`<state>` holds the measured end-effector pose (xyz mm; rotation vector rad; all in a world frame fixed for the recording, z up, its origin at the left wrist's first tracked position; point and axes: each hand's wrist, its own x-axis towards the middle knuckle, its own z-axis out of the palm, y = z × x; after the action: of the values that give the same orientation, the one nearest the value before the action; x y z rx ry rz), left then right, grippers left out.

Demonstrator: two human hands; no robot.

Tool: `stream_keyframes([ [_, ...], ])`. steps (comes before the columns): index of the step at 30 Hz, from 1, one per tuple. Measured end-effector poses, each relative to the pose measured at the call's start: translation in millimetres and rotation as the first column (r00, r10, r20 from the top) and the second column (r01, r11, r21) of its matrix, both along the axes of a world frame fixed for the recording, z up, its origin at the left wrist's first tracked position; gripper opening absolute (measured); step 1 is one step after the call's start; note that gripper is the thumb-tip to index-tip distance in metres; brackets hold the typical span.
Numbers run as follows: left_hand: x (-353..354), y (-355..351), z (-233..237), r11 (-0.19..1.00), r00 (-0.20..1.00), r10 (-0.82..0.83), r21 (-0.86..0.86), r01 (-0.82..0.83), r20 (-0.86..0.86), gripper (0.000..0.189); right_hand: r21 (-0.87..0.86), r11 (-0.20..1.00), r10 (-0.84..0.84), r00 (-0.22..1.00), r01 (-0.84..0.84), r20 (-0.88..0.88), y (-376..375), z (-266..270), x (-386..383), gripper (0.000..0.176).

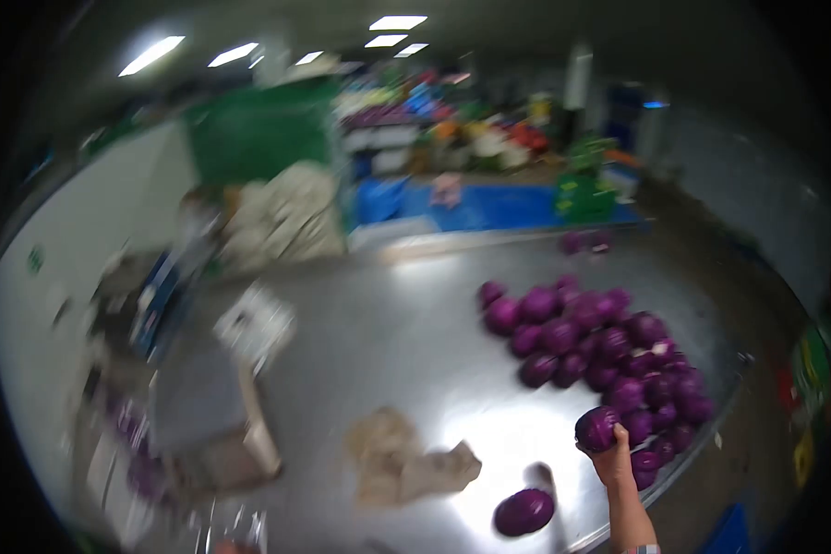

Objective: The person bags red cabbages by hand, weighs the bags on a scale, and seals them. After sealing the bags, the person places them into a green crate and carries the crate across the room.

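My right hand (614, 457) is wrapped round a purple cabbage (596, 429), held at the near side of a large pile of purple cabbages (609, 346) on the metal table. Another purple cabbage (524, 512) lies apart, near the table's front edge. Beside it is a long, narrow object (543, 480), too blurred to name. A blurred part of what looks like my left hand (235, 547) shows at the bottom edge, by clear plastic (249, 526). Its fingers cannot be made out.
A crumpled beige cloth (411, 462) lies mid-table. To the left stand a boxy metal-topped unit (203, 406) and crumpled clear plastic (256, 323). White sacks (286, 217) are piled behind. A green crate (584, 198) stands beyond the far edge. The metal table (369, 342) reflects light.
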<state>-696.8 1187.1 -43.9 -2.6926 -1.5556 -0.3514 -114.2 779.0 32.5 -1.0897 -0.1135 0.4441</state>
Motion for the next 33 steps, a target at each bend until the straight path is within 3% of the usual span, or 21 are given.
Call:
stream_keyframes([
  [2, -38.3, 27.5, -63.9, 0.976, 0.974, 0.201, -0.062, -0.208, -0.102, 0.019, 0.001, 0.965, 0.262, 0.958, -0.263, -0.114, 45.0, 3.6, -53.4, 0.065],
  [3, -57.5, 26.5, -77.1, 0.983, 0.985, 0.173, -0.069, -0.173, -0.009, 0.014, 0.033, 0.948, 0.315, 0.928, -0.315, -0.197, 70.6, 9.2, -88.9, 0.067],
  [4, -37.0, 14.1, -34.0, 0.941, 0.963, 0.243, -0.212, -0.264, -0.118, 0.015, 0.077, 0.935, 0.352, 0.881, -0.346, -0.315, 89.5, -1.1, -118.3, 0.070],
  [5, -14.7, 7.2, 2.4, 0.937, 0.970, 0.209, -0.258, -0.236, -0.128, 0.019, 0.145, 0.855, 0.515, 0.782, -0.498, -0.351, 106.7, -11.6, -141.9, 0.072],
  [6, -12.8, -7.7, 0.4, 0.921, 0.962, 0.259, -0.275, -0.274, -0.092, 0.027, 0.214, 0.759, 0.645, 0.665, -0.615, -0.377, 111.6, -24.1, -166.8, 0.074],
  [8, -4.6, -27.6, 4.2, 0.930, 0.977, 0.204, -0.300, -0.212, -0.059, 0.034, 0.214, 0.712, 0.677, 0.574, -0.669, -0.460, 132.4, -40.4, -220.6, 0.076],
  [11, 1.6, -35.2, 5.9, 0.870, 0.953, 0.301, -0.415, -0.266, 0.022, 0.037, 0.286, 0.440, 0.822, 0.254, -0.851, -0.509, 159.1, -59.2, -275.3, 0.075],
  [12, 1.1, -30.5, 2.2, 0.880, 0.956, 0.291, -0.402, -0.254, 0.033, 0.036, 0.237, 0.424, 0.808, 0.247, -0.874, -0.535, 175.1, -50.2, -301.8, 0.073],
  [13, 5.4, -32.7, -1.4, 0.889, 0.959, 0.282, -0.386, -0.246, 0.040, 0.034, 0.330, 0.334, 0.843, 0.124, -0.883, -0.523, 182.3, -67.9, -313.6, 0.069],
  [16, -12.5, -19.4, -26.8, 0.873, 0.939, 0.342, -0.374, -0.313, 0.012, 0.029, 0.391, 0.218, 0.866, -0.007, -0.894, -0.501, 207.4, -66.2, -347.9, 0.066],
  [17, -17.4, -10.6, -25.6, 0.862, 0.928, 0.372, -0.369, -0.348, -0.006, 0.028, 0.401, 0.201, 0.871, -0.024, -0.894, -0.491, 214.2, -62.1, -355.7, 0.065],
  [20, -25.0, -19.8, -17.9, 0.928, 0.990, 0.108, -0.365, -0.068, 0.090, 0.018, 0.413, 0.201, 0.867, -0.034, -0.888, -0.496, 231.5, -44.1, -374.1, 0.063],
  [23, -10.2, -60.6, -9.5, 0.885, 0.850, -0.146, -0.318, 0.341, 0.507, 0.016, 0.340, 0.335, 0.811, 0.085, -0.879, -0.579, 242.2, -23.9, -398.1, 0.056],
  [25, -1.7, -74.5, 35.9, 0.800, 0.811, 0.088, -0.526, 0.289, 0.578, 0.012, 0.211, 0.460, 0.765, 0.264, -0.863, -0.587, 243.2, -22.5, -407.0, 0.048],
  [27, -3.7, -78.7, 37.0, 0.657, 0.747, 0.283, -0.689, 0.306, 0.602, 0.009, -0.084, 0.360, 0.777, 0.348, -0.929, -0.525, 236.2, -15.2, -401.3, 0.043],
  [28, -6.8, -81.9, 37.4, 0.673, 0.733, 0.253, -0.659, 0.337, 0.632, 0.009, -0.238, 0.311, 0.783, 0.390, -0.920, -0.485, 232.6, -11.5, -395.7, 0.041],
  [29, -3.9, -84.7, 43.6, 0.681, 0.713, 0.207, -0.622, 0.386, 0.670, 0.009, -0.430, 0.421, 0.844, 0.519, -0.798, -0.137, 228.4, -14.3, -396.7, 0.038],
  [30, 4.2, -84.7, 49.6, 0.678, 0.685, 0.143, -0.575, 0.458, 0.715, 0.009, -0.656, 0.655, 0.754, 0.389, -0.376, 0.530, 235.8, 3.1, -391.8, 0.044],
  [31, 11.1, -83.6, 54.0, 0.687, 0.626, 0.154, -0.538, 0.488, 0.764, 0.009, -0.639, 0.670, 0.735, 0.458, -0.378, 0.500, 228.4, 10.0, -372.3, 0.054],
  [32, 17.2, -82.9, 60.6, 0.693, 0.564, 0.169, -0.505, 0.516, 0.808, 0.010, -0.621, 0.771, 0.631, 0.039, -0.144, 0.775, 261.0, 40.6, -382.8, 0.054],
  [33, 25.0, -81.9, 78.3, 0.616, 0.414, 0.367, -0.551, 0.562, 0.833, 0.009, -0.587, 0.798, 0.590, -0.023, -0.135, 0.807, 271.9, 28.5, -384.3, 0.058],
])
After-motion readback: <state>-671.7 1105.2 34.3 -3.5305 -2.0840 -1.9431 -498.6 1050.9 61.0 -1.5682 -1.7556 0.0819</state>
